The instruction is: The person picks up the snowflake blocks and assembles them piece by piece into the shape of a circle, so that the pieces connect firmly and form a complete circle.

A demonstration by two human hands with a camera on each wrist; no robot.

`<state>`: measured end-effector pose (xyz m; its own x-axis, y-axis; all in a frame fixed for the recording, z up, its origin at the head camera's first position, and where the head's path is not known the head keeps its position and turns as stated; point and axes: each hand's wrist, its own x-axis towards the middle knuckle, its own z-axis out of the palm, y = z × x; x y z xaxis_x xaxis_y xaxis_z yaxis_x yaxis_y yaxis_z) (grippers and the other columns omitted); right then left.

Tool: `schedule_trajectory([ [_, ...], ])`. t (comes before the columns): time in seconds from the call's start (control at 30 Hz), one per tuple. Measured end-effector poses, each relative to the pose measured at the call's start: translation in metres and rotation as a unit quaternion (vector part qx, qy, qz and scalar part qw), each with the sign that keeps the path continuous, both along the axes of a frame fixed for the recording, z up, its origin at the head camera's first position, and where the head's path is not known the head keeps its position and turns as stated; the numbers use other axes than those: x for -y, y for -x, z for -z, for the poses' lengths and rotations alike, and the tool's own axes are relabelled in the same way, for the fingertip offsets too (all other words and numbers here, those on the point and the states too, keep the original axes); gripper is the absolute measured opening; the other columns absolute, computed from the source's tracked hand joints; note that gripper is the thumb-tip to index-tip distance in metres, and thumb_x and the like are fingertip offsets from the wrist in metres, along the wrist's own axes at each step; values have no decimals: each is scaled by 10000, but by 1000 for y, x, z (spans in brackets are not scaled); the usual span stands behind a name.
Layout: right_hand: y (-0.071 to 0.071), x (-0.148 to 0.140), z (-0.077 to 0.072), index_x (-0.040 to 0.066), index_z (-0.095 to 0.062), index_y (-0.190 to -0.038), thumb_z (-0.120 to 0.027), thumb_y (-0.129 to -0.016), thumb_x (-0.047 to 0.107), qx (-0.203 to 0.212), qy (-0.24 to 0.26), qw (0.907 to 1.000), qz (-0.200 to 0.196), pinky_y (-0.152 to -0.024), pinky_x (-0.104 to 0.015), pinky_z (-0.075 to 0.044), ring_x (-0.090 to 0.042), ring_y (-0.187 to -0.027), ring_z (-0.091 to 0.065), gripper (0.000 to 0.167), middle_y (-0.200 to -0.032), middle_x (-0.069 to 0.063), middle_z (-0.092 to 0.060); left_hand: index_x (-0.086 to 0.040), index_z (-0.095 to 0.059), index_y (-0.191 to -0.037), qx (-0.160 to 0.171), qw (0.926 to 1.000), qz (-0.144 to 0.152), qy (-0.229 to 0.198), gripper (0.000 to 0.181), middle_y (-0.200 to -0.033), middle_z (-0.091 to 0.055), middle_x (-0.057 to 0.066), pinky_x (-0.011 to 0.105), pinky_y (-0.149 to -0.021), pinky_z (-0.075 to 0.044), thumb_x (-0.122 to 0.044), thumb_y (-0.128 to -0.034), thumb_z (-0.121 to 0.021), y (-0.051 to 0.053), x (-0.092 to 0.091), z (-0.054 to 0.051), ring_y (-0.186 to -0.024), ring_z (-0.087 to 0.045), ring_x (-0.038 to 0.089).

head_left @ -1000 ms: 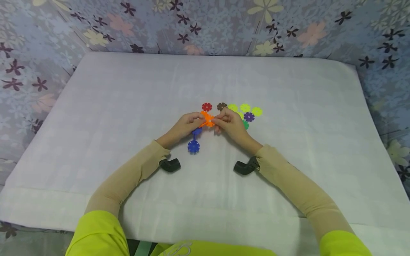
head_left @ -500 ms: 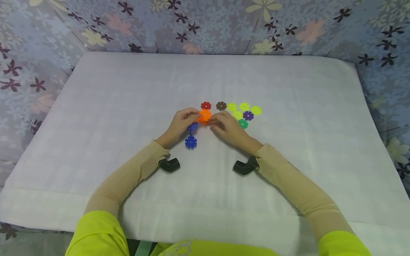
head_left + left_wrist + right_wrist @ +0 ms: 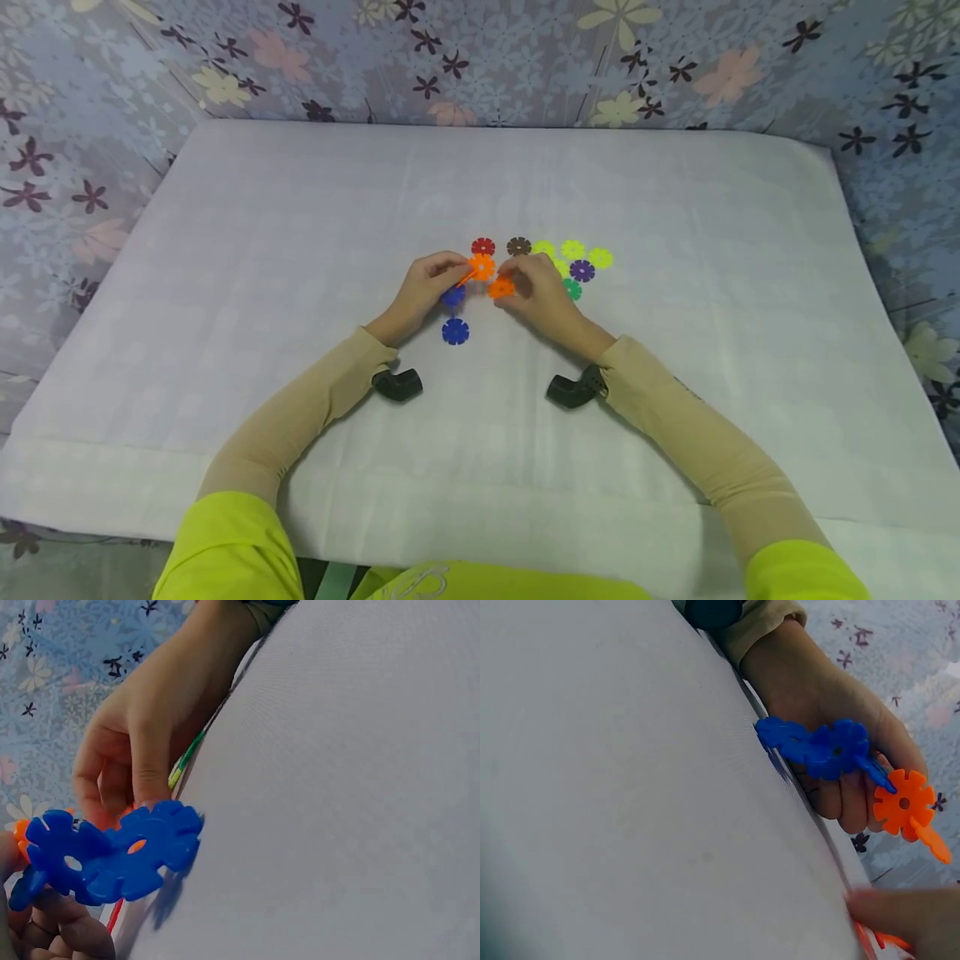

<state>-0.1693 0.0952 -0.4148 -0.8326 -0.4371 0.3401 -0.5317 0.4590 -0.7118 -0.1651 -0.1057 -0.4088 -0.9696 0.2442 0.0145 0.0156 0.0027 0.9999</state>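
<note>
My left hand (image 3: pixel 429 287) pinches a linked chain of notched plastic snowflake discs, with orange discs (image 3: pixel 904 804) at its upper end. Blue discs (image 3: pixel 154 851) hang from the chain below the fingers, the lowest blue disc (image 3: pixel 455 332) nearest me. Facing it, my right hand (image 3: pixel 542 290) holds a separate orange disc (image 3: pixel 501 287) between thumb and fingers. A small gap shows between this disc and the chain. In the right wrist view a blurred part of the right hand (image 3: pixel 915 915) covers most of its disc.
Just beyond the hands lie a red disc (image 3: pixel 483 246) and a brown disc (image 3: pixel 519 246). Several yellow discs (image 3: pixel 573 249), a purple disc (image 3: pixel 582 271) and a green disc (image 3: pixel 573 289) lie to the right. All are on a white-covered table (image 3: pixel 300 208).
Both hands have shifted slightly away from me and left with the chain. The right hand has drawn back right over the last half second, its orange disc now visible apart from the chain.
</note>
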Motion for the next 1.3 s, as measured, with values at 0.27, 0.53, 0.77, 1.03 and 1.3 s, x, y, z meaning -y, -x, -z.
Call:
schedule_trajectory([
  [0.27,-3,-1,-5,-32,-642,-837,-702,-740,-21,407,1622,9857,196,-663,-234,-446,-166,-707,-546,114,-809,-102,-637,68,-598,-862,18,9994,86,338,161,-647,-520,42,206,-498,-366,-87,-881,-559,2,-1,-2,-490,-417,100],
  [0.53,-18,5,-29,-139,-609,-869,-612,-748,-158,505,1789,9825,-68,-724,-236,-468,-282,-782,-578,122,-855,-233,-617,48,-576,-862,37,9979,419,496,160,-623,-493,39,228,-563,-405,-101,-902,-530,1,1,-2,-471,-466,117],
  [0.77,-18,5,-29,-154,-610,-861,-600,-760,-158,795,1989,9767,-131,-707,-245,-476,-282,-767,-591,101,-857,-250,-615,41,-578,-873,110,9974,419,576,170,-637,-506,51,232,-561,-415,-117,-908,-528,-2,1,-4,-475,-498,126],
  [1.03,-17,3,-29,-127,-633,-832,-630,-760,-124,811,1664,9824,-270,-735,-258,-475,-292,-782,-597,72,-838,-221,-631,78,-594,-926,121,9947,802,625,169,-731,-583,92,231,-575,-448,-77,-899,-534,-1,4,-4,-529,-533,126],
  [1.3,-20,2,-32,-119,-645,-808,-640,-724,-165,-25,1320,9899,-508,-705,-237,-464,-308,-728,-593,96,-786,-205,-636,75,-601,-901,-38,9897,1106,913,155,-714,-597,72,219,-592,-423,-71,-889,-550,0,3,-4,-586,-502,114],
])
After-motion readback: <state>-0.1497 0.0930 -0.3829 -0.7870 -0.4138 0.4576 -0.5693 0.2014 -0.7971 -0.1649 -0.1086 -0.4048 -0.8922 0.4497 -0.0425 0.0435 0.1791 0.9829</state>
